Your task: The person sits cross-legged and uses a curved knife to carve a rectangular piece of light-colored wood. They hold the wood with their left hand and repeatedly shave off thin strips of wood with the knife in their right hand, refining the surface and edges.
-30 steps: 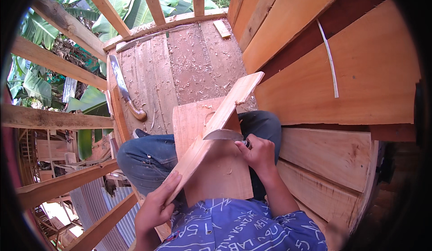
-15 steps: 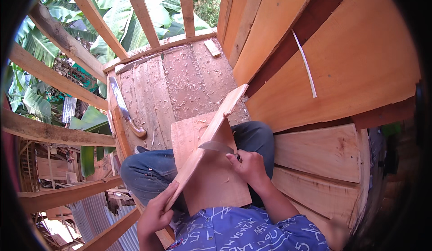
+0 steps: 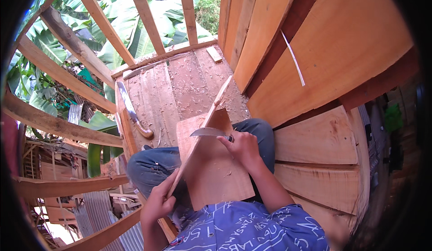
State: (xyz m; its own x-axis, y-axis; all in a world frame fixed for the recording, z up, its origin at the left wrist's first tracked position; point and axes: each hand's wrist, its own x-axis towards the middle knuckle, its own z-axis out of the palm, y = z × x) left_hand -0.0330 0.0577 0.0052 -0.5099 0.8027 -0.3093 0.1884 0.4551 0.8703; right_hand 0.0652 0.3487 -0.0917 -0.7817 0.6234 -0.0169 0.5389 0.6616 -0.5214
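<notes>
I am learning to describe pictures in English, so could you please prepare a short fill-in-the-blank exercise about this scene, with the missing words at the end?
1. The right hand holds the knife by its ____, not by its blade.
2. The left hand grips the narrow board near its ____ end, not its upper end.
3. The machete is on the person's ____ side, not the right.
4. The shavings scattered over the floor are made of ____.

Missing words: handle; lower; left; wood.
</notes>
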